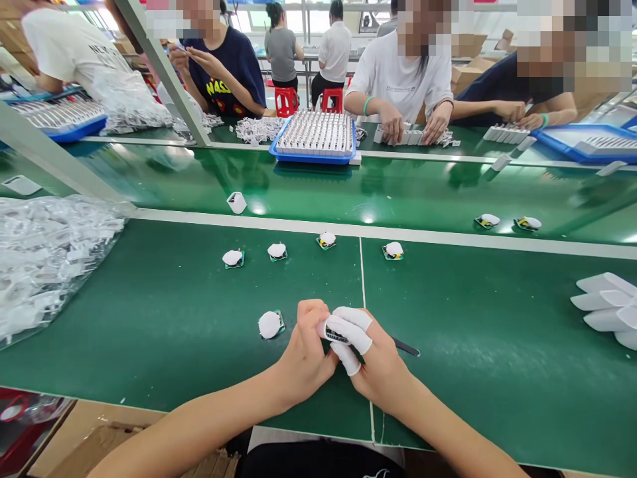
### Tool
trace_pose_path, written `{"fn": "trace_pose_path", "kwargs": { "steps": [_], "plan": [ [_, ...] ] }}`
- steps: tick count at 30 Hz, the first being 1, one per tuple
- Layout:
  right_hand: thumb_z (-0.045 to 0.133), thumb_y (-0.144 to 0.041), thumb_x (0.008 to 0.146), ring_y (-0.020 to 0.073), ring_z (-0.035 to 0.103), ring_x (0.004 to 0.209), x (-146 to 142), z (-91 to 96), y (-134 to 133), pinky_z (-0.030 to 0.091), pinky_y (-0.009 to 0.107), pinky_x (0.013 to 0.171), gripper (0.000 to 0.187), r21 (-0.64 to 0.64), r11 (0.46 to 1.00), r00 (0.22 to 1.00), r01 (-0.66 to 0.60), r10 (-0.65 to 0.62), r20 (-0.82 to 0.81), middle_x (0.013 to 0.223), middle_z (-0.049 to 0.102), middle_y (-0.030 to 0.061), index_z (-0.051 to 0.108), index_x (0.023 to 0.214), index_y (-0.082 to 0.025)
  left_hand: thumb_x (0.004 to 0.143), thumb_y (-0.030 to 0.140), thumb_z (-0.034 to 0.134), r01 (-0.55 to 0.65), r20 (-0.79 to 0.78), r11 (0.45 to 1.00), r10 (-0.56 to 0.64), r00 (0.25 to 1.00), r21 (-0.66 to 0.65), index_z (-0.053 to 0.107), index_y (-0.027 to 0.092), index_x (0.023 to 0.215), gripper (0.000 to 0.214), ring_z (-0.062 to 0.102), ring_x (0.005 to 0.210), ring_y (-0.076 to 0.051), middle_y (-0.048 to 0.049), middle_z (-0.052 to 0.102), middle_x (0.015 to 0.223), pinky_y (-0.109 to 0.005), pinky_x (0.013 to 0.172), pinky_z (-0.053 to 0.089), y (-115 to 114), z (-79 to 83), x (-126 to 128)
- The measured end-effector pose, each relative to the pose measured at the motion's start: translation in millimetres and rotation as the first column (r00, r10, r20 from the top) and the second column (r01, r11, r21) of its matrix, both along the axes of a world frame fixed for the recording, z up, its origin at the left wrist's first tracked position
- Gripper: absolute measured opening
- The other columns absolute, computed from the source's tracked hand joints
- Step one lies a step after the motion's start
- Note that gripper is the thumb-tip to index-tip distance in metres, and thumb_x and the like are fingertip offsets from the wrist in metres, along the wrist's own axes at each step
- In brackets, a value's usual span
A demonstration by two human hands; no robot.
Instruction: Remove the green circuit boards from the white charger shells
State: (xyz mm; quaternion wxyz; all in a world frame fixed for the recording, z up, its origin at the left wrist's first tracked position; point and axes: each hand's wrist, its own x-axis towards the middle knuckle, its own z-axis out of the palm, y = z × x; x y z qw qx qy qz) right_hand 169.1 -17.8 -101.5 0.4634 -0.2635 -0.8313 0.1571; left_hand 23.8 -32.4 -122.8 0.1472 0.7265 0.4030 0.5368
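Note:
My left hand (304,352) and my right hand (381,364) meet over the green table, both closed on a small white plastic housing (336,334). Dark and yellow parts show in the housing's open end. White finger cots cover several fingertips of my right hand. A slim dark tool (409,348) sticks out beyond my right hand; its other end is hidden. Left of my hands lies a small green circuit board with a round white pad (270,324). Similar boards lie farther off, among them one at left (233,259) and one at right (393,250).
A clear bag of white parts (44,259) lies at left, several white housings (610,309) at right. Beyond a pale rail, the green belt (423,192) carries a white housing (237,202) and two boards (487,221). A filled blue tray (314,158) and co-workers are across.

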Motion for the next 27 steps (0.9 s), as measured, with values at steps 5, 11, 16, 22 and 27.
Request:
{"fn": "trace_pose_path", "kwargs": {
  "steps": [5, 11, 16, 22, 27],
  "plan": [
    [0.059, -0.015, 0.089, 0.0184, 0.069, 0.088, 4.7, 9.0, 0.6, 0.061, 0.032, 0.077, 0.033, -0.226, 0.974, 0.987, -0.028, -0.008, -0.158, 0.102, 0.069, 0.0070, 0.056, 0.121, -0.023, 0.072, -0.004, 0.053, 0.004, -0.037, 1.000, -0.003, 0.999, 0.027, 0.033, 0.024, 0.120, 0.059, 0.047, 0.088, -0.018, -0.0039, 0.044, 0.096, -0.032, 0.069, 0.049, 1.9, 4.0, -1.1],
    [0.051, -0.011, 0.089, 0.0134, 0.071, 0.069, 17.0, 25.5, 7.9, 0.059, 0.024, 0.063, 0.021, -0.337, 0.942, 0.999, -0.008, -0.010, -0.051, 0.082, 0.075, 0.0016, 0.068, 0.095, -0.021, 0.070, -0.001, 0.058, 0.026, -0.091, 1.000, -0.025, 0.996, 0.009, 0.033, 0.024, 0.115, 0.056, 0.047, 0.084, -0.018, -0.0021, 0.043, 0.091, -0.030, 0.064, 0.046, 5.8, 12.1, -3.6],
    [0.048, -0.011, 0.087, 0.0136, 0.066, 0.061, 16.9, 17.6, 9.2, 0.055, 0.024, 0.056, 0.020, -0.235, 0.966, 0.990, 0.109, -0.084, 0.115, 0.074, 0.072, 0.0031, 0.066, 0.090, -0.018, 0.067, -0.003, 0.052, 0.082, -0.179, 0.996, -0.087, 0.980, -0.037, 0.036, 0.021, 0.108, 0.050, 0.048, 0.081, -0.018, -0.0045, 0.044, 0.093, -0.029, 0.061, 0.045, 8.6, 13.0, -6.3],
    [0.048, -0.012, 0.086, 0.0133, 0.063, 0.054, 16.4, 11.8, 9.0, 0.050, 0.023, 0.051, 0.015, -0.214, 0.971, 0.987, 0.106, -0.078, 0.137, 0.066, 0.069, 0.0017, 0.061, 0.082, -0.018, 0.067, -0.003, 0.049, 0.143, -0.228, 0.988, -0.153, 0.961, -0.063, 0.037, 0.020, 0.105, 0.047, 0.049, 0.080, -0.018, -0.0042, 0.046, 0.091, -0.028, 0.060, 0.046, 7.9, 17.9, -6.6],
    [0.048, -0.013, 0.087, 0.0110, 0.062, 0.050, 19.2, 18.2, 12.1, 0.049, 0.020, 0.049, 0.017, -0.270, 0.960, 0.990, 0.079, -0.043, 0.136, 0.063, 0.067, -0.0001, 0.060, 0.076, -0.019, 0.070, -0.001, 0.049, 0.185, -0.249, 0.979, -0.202, 0.947, -0.090, 0.037, 0.020, 0.104, 0.042, 0.049, 0.080, -0.018, -0.0038, 0.045, 0.088, -0.027, 0.059, 0.045, 8.9, 20.5, -9.4]
  ]
}}
